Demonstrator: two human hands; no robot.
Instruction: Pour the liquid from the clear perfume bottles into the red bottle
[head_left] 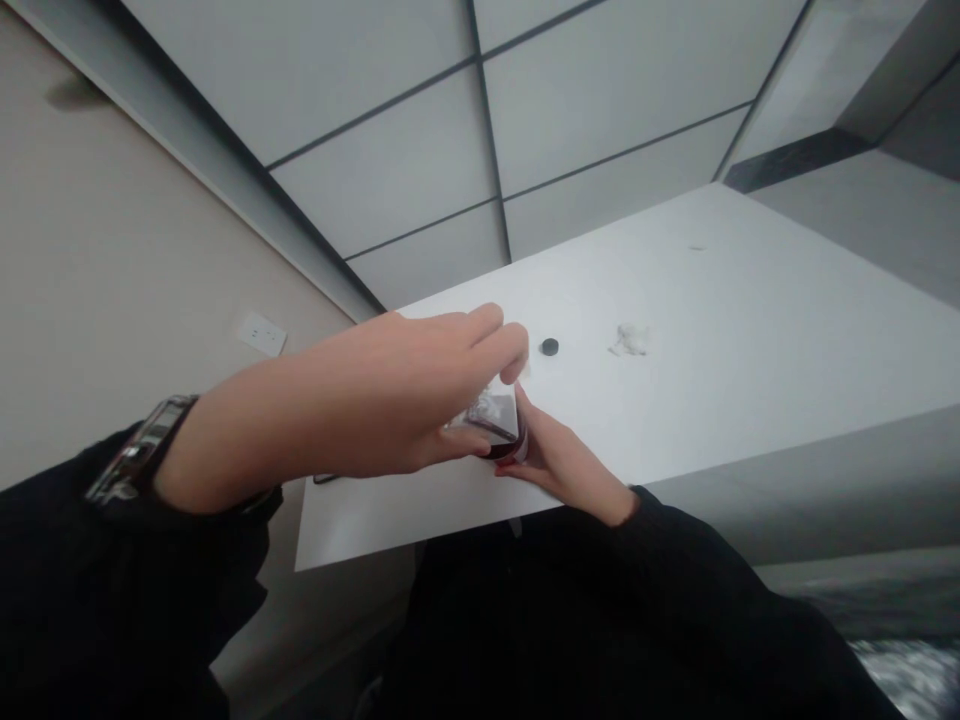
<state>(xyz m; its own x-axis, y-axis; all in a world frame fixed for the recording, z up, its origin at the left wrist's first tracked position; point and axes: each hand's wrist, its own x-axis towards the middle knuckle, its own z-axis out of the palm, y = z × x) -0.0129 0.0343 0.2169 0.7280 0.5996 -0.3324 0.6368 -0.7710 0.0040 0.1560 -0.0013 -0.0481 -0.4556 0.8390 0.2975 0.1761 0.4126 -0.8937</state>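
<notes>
My right hand (574, 460) is wrapped round a dark red container (511, 450) close to the table's near edge. Over its top sits a clear, shiny piece (495, 412) with a squarish outline; its exact kind is not plain. My left hand (442, 375) reaches across from the left, thumb and fingers closed about that clear piece, and hides much of it. Beyond the hands, a small dark round cap (550, 347) lies on the white table (720, 340). Crumpled clear wrapping (630, 340) rests to the right of the cap.
A thin pale scrap (697, 247) lies farther back on the table. Panelled doors (405, 130) stand behind it, and a wall with a socket plate (262, 334) is at the left. A dark object (324, 479) shows partly under my left wrist.
</notes>
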